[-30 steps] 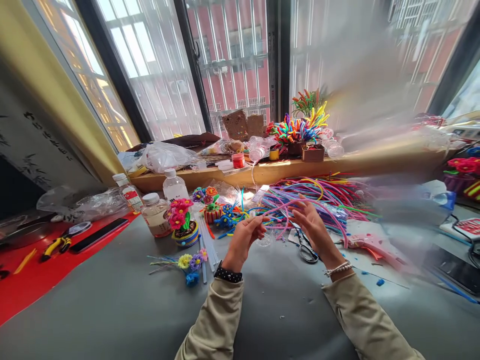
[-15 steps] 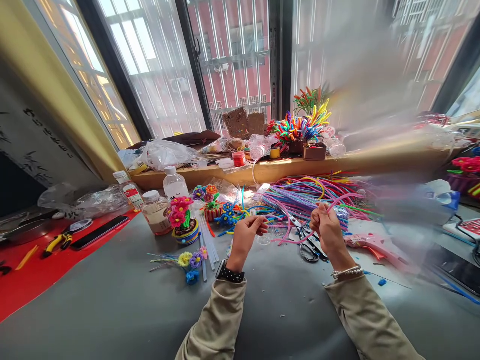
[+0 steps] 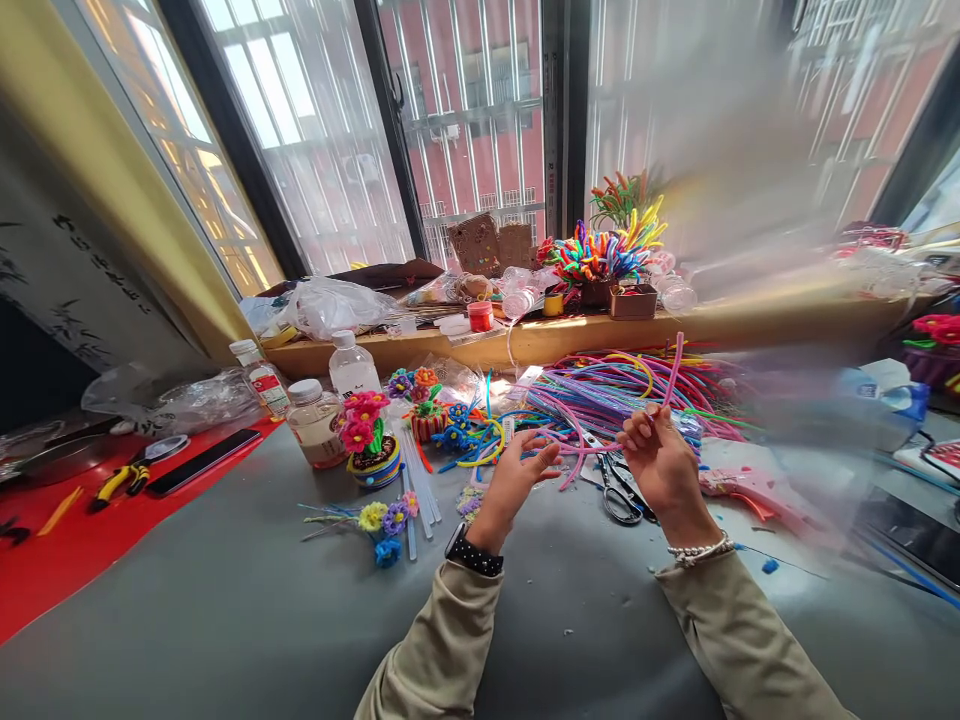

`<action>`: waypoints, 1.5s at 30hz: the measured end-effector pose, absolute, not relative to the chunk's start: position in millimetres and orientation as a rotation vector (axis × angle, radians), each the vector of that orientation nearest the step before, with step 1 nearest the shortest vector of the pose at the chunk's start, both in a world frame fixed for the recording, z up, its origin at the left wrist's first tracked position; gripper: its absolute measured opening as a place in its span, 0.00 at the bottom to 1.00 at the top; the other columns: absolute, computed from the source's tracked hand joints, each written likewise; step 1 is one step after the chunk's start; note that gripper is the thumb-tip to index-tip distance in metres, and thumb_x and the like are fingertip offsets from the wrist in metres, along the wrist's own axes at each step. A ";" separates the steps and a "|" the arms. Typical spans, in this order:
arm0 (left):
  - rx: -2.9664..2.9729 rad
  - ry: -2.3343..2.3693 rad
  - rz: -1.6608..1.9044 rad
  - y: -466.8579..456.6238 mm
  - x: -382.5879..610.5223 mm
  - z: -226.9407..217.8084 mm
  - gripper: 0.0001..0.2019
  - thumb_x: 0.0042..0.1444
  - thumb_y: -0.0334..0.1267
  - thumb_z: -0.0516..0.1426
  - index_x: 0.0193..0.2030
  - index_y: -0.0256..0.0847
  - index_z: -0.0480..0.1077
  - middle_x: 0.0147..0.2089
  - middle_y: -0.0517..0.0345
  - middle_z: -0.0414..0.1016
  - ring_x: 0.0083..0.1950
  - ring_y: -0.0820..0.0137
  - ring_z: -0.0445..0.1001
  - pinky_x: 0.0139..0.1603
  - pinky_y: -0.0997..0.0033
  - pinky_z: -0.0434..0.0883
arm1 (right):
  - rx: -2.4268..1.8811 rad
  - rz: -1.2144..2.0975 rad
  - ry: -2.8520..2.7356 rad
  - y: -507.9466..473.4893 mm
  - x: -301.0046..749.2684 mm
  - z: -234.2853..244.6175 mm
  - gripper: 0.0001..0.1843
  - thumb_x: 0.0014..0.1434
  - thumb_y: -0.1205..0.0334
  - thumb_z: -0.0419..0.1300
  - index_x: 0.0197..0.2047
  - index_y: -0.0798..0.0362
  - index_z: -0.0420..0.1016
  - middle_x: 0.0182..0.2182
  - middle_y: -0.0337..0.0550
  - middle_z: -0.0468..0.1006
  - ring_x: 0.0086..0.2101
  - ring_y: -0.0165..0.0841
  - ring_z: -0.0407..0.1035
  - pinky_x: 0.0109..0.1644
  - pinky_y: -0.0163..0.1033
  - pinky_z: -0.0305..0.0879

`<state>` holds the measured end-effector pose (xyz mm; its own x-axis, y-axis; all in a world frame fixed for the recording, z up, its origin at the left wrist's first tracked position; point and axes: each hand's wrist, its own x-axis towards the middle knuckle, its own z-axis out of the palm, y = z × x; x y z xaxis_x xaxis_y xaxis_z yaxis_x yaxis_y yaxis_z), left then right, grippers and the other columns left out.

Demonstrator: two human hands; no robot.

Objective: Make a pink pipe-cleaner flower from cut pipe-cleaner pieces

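My right hand [image 3: 661, 455] pinches a pink pipe cleaner [image 3: 677, 368], whose free end stands upright above the fingers. My left hand [image 3: 517, 483] is to its left with the thumb and fingers apart, and I see nothing gripped in it. A thin pink strand crosses between the hands; whether the left fingers touch it I cannot tell. Behind both hands spreads a heap of coloured pipe cleaners [image 3: 600, 385]. Scissors [image 3: 621, 503] lie on the table just left of my right wrist.
A potted pink flower [image 3: 365, 425] stands left beside bottles [image 3: 313, 425]. Small pipe-cleaner flowers [image 3: 388, 550] and clear glue sticks [image 3: 420, 475] lie nearby. A pink glue gun [image 3: 750, 485] rests at right. Pliers [image 3: 120, 487] and a phone [image 3: 204, 462] are on the red mat.
My left hand has opened its fingers and shifted slightly right. My right hand has turned, so the pink pipe cleaner's end now points up instead of slanting right.
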<state>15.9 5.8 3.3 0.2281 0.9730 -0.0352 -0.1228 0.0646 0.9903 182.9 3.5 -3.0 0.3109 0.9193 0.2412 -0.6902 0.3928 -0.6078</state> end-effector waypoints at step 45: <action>0.944 0.759 1.535 8.7 14.3 2.9 0.11 0.43 0.41 0.59 0.29 0.35 0.70 0.28 0.58 0.73 0.28 0.75 0.72 0.34 0.74 0.69 | -1.007 0.857 -1.509 -2.9 164.0 -14.9 0.17 0.57 0.50 0.46 0.26 0.53 0.63 0.15 0.33 0.60 0.17 0.25 0.55 0.21 0.31 0.53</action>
